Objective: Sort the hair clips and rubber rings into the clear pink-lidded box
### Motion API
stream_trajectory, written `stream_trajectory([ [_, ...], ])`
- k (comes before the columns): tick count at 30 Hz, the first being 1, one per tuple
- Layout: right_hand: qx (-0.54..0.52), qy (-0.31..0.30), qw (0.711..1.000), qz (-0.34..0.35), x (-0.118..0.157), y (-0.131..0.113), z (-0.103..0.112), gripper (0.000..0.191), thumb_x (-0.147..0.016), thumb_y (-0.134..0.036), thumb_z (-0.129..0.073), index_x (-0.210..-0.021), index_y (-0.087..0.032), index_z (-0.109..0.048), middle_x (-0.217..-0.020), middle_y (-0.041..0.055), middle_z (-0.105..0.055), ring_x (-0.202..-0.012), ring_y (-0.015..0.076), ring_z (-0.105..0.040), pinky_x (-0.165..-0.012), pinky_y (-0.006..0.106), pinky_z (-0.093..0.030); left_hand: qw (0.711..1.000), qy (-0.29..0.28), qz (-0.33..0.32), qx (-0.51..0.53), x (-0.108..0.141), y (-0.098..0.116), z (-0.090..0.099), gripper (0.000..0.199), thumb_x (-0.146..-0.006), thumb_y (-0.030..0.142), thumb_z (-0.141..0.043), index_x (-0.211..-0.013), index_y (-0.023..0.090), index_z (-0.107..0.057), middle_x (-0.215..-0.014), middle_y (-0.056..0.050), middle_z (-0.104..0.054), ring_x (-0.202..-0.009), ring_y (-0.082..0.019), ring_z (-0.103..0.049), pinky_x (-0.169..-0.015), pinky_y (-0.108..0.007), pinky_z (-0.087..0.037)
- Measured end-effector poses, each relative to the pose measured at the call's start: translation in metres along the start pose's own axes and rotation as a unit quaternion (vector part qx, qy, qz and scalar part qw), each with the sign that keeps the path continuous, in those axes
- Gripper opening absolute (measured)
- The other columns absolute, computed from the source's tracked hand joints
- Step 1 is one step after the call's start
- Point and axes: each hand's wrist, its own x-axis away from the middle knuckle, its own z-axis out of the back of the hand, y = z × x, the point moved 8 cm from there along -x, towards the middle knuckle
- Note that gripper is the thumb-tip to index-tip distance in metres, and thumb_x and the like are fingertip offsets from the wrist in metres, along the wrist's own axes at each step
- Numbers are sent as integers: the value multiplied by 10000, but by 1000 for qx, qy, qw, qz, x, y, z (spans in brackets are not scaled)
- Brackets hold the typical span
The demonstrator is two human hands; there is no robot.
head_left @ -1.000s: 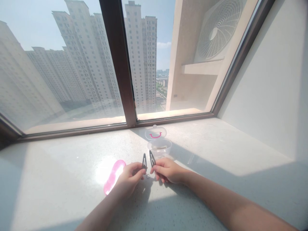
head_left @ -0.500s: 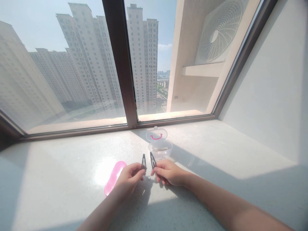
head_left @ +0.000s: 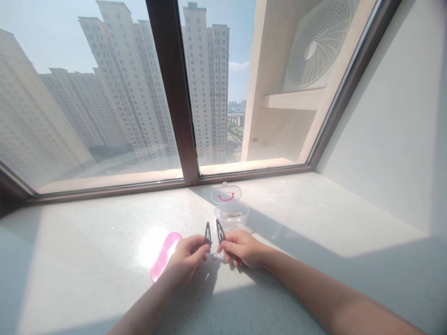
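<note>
Between thumb and fingers, my left hand [head_left: 191, 253] pinches a black snap hair clip [head_left: 207, 232], its narrow end pointing up. My right hand [head_left: 242, 248] grips a second black hair clip [head_left: 220, 230], also upright and tilted slightly left. A small gap separates the two clips. Just below them a small ring [head_left: 214, 256] lies on the white sill. Behind my right hand stands a clear plastic box [head_left: 231, 214] with a few thin items inside. Its lid [head_left: 226, 193], with a pink handle, is swung back. A pink elongated case [head_left: 165, 256] lies left of my left hand, partly hidden by it.
The white windowsill [head_left: 87, 251] carries everything, with strong sun glare near the pink case. A brown-framed window [head_left: 190, 172] closes off the back, and a white wall [head_left: 391, 139] rises at the right. Tall buildings and an outdoor fan unit show through the glass.
The view has shifted very slightly. Both hands hold the same clips in nearly the same place; nothing else has visibly moved.
</note>
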Motion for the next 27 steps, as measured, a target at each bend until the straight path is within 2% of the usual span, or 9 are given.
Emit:
stream_trajectory([
  [27,9,-3,1000,-3,0,-4,-2,247,-835,-298,-494,-888,-113,-649,-633,9,-598,-399,60,-469,-337,151,-327,1000,-18,-20,6,-1,-7,-3,179,-847,287,-553,-812,148,-660,-642,0,-591,-639,-157,-563,-634,-261,-405],
])
